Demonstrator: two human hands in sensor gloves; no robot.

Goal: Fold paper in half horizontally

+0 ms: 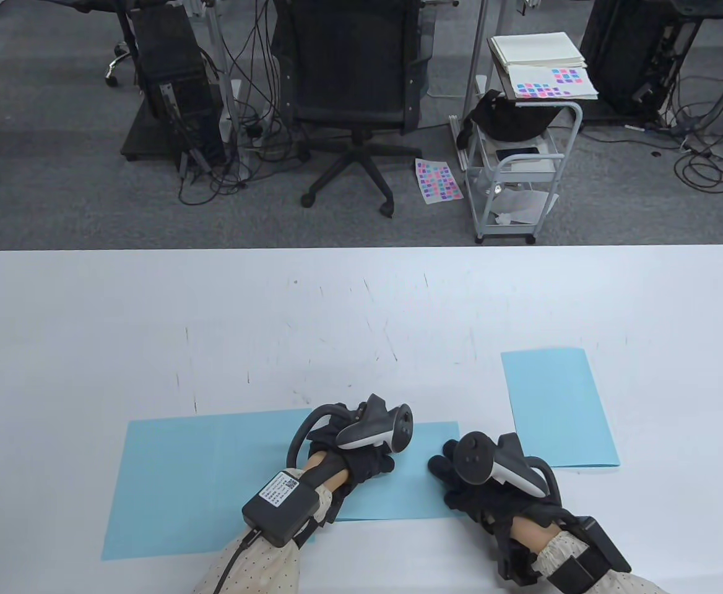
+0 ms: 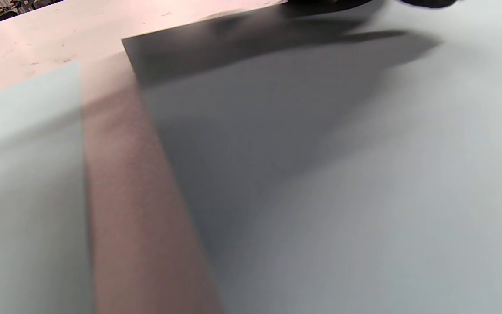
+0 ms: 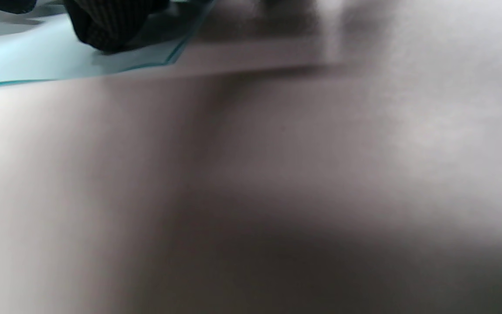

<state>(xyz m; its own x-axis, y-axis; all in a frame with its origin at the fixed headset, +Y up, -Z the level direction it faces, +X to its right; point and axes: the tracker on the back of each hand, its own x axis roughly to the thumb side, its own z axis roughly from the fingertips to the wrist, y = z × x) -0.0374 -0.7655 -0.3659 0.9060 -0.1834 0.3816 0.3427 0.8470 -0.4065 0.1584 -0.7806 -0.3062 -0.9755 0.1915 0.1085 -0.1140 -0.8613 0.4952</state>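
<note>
A light blue paper (image 1: 213, 482) lies flat near the table's front edge; its right part (image 1: 417, 482) ends higher at the front than its left part. My left hand (image 1: 371, 461) rests on the paper's middle, fingers tucked under the tracker. My right hand (image 1: 454, 473) is at the paper's right edge, its fingertips (image 1: 439, 464) touching it. In the right wrist view a gloved fingertip (image 3: 103, 26) presses on the paper's corner (image 3: 59, 56). The left wrist view shows the paper (image 2: 342, 174) close up and shadowed.
A second, folded blue sheet (image 1: 556, 408) lies to the right, close behind my right hand, and shows pale in the left wrist view (image 2: 15, 183). The white table (image 1: 361, 309) stretches beyond. An office chair (image 1: 352, 93) and a cart (image 1: 516, 167) stand on the floor behind.
</note>
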